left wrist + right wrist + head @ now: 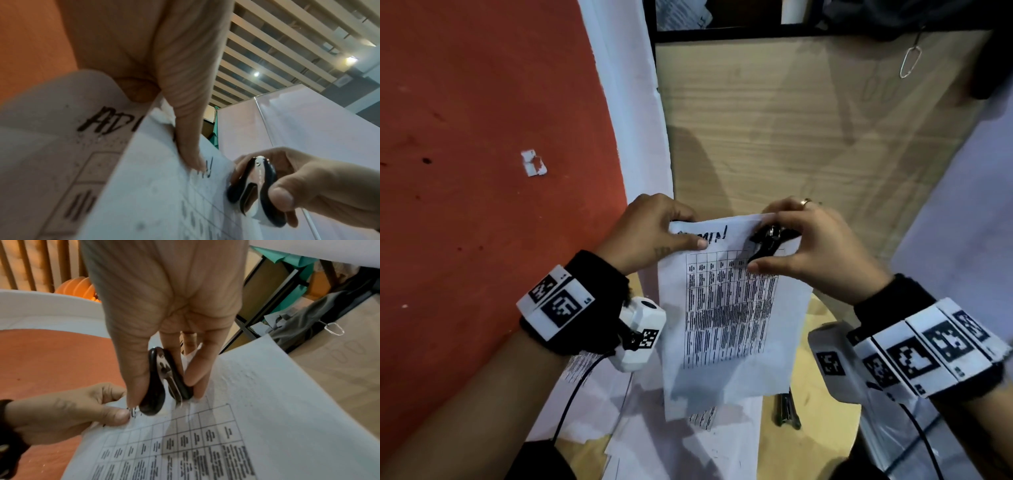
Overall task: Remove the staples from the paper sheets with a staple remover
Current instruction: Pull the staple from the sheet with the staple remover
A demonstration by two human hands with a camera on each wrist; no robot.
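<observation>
The paper sheets (726, 308) are held up in the air above a wooden table (825, 411), with the long axis running from the person toward the far side and the top edge, with handwritten letters, pointing away from the person. The left hand (650, 229) pinches the top left corner of the sheets, the thumb pressed on the front face and the other fingers curled behind. At the top right corner of the sheets the right hand (815, 246) grips a black staple remover (765, 245): thumb on one side, fingers on the other, clamped on it. The long axis of the remover lies obliquely across this corner, and in the wrist views its metal claws point down against the paper. I cannot tell whether a staple is between the claws. Below the held sheets more loose papers (681, 438) lie on the table, and a dark stapler (787, 411) lies just right of them.
</observation>
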